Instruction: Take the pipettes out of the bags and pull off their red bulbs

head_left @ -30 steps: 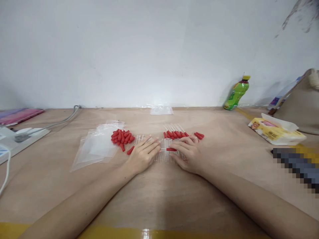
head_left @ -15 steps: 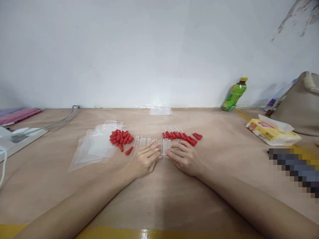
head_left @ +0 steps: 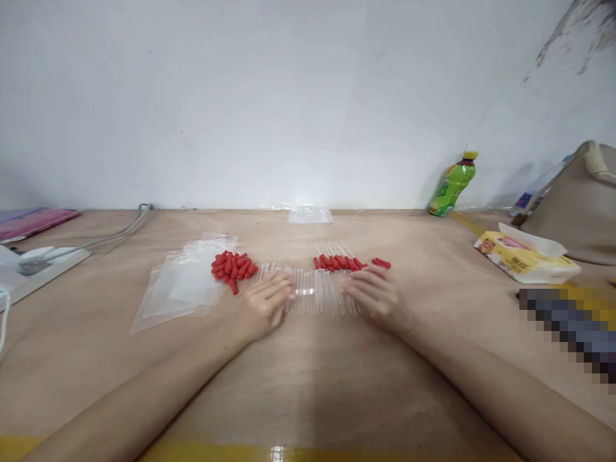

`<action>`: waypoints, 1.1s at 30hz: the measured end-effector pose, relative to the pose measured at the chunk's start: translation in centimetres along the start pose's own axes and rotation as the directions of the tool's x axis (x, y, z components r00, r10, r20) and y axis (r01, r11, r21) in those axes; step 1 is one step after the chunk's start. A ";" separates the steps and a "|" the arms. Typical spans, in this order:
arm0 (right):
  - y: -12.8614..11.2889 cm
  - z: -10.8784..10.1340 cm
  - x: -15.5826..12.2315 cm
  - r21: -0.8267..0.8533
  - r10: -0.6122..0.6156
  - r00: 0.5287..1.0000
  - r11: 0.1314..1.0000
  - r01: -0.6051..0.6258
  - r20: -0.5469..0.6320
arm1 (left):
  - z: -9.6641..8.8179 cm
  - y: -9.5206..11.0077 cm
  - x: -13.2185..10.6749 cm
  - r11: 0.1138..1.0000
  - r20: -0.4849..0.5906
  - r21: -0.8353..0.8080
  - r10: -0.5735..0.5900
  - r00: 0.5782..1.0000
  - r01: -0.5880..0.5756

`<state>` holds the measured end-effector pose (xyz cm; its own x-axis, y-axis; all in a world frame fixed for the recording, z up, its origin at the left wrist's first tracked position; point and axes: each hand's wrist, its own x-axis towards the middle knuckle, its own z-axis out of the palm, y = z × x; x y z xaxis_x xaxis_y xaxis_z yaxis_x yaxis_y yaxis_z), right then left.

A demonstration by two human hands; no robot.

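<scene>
A row of clear thin tubes [head_left: 308,292] lies side by side on the table between my hands. At the row's left end my left hand [head_left: 266,301] rests with its fingers stretched out over the tubes. My right hand [head_left: 378,296] is at the right end, fingers extended and a little blurred, near the tubes. Behind the row lie several droppers with red rubber bulbs [head_left: 339,262], their clear stems pointing at the wall. Loose red rubber bulbs [head_left: 233,265] form a heap beyond my left hand. More red bulbs [head_left: 382,263] lie beyond my right hand, which partly covers others.
Clear plastic bags [head_left: 185,285] are spread left of the heap, and another bag [head_left: 310,215] lies by the wall. A power strip [head_left: 52,263] with cables is far left. A green bottle [head_left: 453,185], a yellow tissue pack [head_left: 524,256] and a beige bag [head_left: 572,199] stand right.
My hands have moved apart, left hand leftward and right hand rightward, uncovering more of the tubes. The single bulb by my left hand no longer shows.
</scene>
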<state>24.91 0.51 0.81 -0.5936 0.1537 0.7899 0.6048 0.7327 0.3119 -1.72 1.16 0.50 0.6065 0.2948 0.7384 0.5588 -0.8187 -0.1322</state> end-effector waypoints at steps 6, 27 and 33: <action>3.3 0.1 -1.3 0.096 0.494 0.869 0.863 -0.495 0.034 | -0.6 -1.5 0.4 0.976 -0.011 0.065 -0.205 0.979 0.205; 7.3 0.8 -3.5 -0.038 0.824 0.441 0.484 -0.874 0.355 | 0.4 0.5 1.3 0.998 0.200 0.022 -0.064 0.978 0.061; 7.6 1.1 -3.1 -0.076 0.792 0.518 0.567 -0.820 0.324 | -0.1 1.0 1.3 0.983 0.289 -0.060 -0.148 0.946 0.172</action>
<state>30.74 6.31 0.17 -0.0005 0.8744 0.4852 0.8701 0.2395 -0.4308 -0.42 0.74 1.40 0.6548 0.5422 0.5266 0.6199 -0.7838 0.0362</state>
